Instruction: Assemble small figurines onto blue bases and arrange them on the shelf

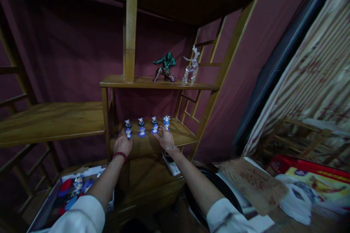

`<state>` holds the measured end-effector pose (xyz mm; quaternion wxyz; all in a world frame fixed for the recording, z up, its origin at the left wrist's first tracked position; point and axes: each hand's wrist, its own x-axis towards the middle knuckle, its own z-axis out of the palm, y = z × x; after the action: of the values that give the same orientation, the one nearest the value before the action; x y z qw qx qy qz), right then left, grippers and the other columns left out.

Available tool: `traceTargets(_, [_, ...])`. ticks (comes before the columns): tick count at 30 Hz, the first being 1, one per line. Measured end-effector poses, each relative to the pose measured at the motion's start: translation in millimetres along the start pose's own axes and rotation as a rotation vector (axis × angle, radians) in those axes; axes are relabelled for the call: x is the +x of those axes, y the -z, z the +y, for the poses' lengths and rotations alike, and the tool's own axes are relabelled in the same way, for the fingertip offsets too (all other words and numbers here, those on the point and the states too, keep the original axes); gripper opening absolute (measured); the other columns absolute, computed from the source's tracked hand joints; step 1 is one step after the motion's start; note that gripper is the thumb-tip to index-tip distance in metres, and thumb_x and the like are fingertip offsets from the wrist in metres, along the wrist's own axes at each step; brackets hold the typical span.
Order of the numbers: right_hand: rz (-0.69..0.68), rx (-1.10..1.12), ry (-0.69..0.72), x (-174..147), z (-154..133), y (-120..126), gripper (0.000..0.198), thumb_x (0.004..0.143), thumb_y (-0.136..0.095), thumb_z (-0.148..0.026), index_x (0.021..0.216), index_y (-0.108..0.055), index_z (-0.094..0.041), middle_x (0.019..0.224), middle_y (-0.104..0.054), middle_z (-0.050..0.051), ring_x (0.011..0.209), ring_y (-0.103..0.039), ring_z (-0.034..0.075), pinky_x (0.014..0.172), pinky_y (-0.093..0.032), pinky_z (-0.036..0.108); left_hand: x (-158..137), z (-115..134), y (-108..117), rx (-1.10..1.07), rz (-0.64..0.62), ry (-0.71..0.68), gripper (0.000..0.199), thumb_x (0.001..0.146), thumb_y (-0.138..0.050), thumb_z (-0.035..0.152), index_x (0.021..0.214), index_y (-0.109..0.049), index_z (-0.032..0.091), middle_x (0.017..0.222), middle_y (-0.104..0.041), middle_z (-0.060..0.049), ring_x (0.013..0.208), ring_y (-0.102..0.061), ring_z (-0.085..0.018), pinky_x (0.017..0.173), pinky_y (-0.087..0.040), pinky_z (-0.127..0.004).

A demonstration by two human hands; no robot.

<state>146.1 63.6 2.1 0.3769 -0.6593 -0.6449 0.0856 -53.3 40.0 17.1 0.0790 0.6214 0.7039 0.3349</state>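
Several small figurines on blue round bases (141, 128) stand in rows on a low wooden shelf (180, 135). My left hand (123, 142), with a red bead bracelet at the wrist, grips the leftmost front figurine (128, 133). The fingers of my right hand (164, 137), which wears a thin bangle, close around the figurine (155, 129) at the right of the front row. Another figurine (166, 121) stands just behind that hand.
One shelf up stand a green crouching figure (166, 67) and a clear deer figure (191, 66). A wide wooden shelf (49, 120) extends left. A box with more figurines (73, 189) lies below left. Printed boxes and a bag (298, 189) lie at the right.
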Motion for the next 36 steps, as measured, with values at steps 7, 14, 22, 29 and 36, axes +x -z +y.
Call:
traceTargets(7, [-0.067, -0.179, -0.071, 7.3, -16.7, 1.0, 0.054, 0.071, -0.058, -0.040, 0.120, -0.041, -0.023, 0.109, -0.060, 0.007, 0.096, -0.057, 0.021, 0.077, -0.043, 0.029, 1.4, -0.3, -1.0, 0.010, 0.004, 0.001, 0.042, 0.075, -0.044, 0.027, 0.114, -0.045, 0.012, 0.116, -0.055, -0.014, 0.106, -0.050, -0.022, 0.087, -0.037, -0.031])
traceTargets(14, [-0.078, -0.266, -0.120, 8.6, -22.2, 0.8, 0.049, 0.071, -0.058, -0.038, 0.116, -0.043, -0.026, 0.108, -0.060, 0.007, 0.092, -0.059, 0.022, 0.072, -0.043, 0.029, 0.3, 2.3, 1.8, 0.003, -0.015, 0.025, 0.047, 0.075, -0.044, 0.027, 0.119, -0.041, 0.011, 0.121, -0.051, -0.014, 0.109, -0.049, -0.022, 0.089, -0.036, -0.030])
traceTargets(22, [-0.076, -0.277, -0.127, 6.2, -22.5, 0.7, 0.049, 0.073, -0.055, -0.038, 0.118, -0.041, -0.025, 0.104, -0.062, 0.007, 0.092, -0.059, 0.022, 0.072, -0.043, 0.029, 0.2, 1.1, 1.3, -0.009, -0.017, 0.017, 0.048, 0.075, -0.045, 0.028, 0.120, -0.040, 0.012, 0.123, -0.050, -0.013, 0.112, -0.047, -0.021, 0.091, -0.035, -0.028])
traceTargets(29, [-0.072, -0.299, -0.126, 4.3, -22.2, -0.7, 0.051, 0.074, -0.054, -0.039, 0.120, -0.039, -0.025, 0.102, -0.062, 0.008, 0.089, -0.060, 0.023, 0.071, -0.044, 0.030, 1.7, -1.1, -1.5, 0.005, -0.016, 0.030, 0.049, 0.074, -0.046, 0.029, 0.121, -0.040, 0.014, 0.124, -0.049, -0.013, 0.112, -0.047, -0.022, 0.091, -0.035, -0.030])
traceTargets(36, [-0.046, -0.243, -0.096, 3.4, -17.5, -2.1, 0.049, 0.073, -0.055, -0.037, 0.118, -0.041, -0.024, 0.104, -0.061, 0.008, 0.091, -0.059, 0.021, 0.074, -0.044, 0.028, -0.4, -0.2, -1.0, 0.016, -0.012, 0.035, 0.055, 0.074, -0.047, 0.030, 0.124, -0.037, 0.011, 0.123, -0.050, -0.015, 0.114, -0.045, -0.023, 0.091, -0.036, -0.031])
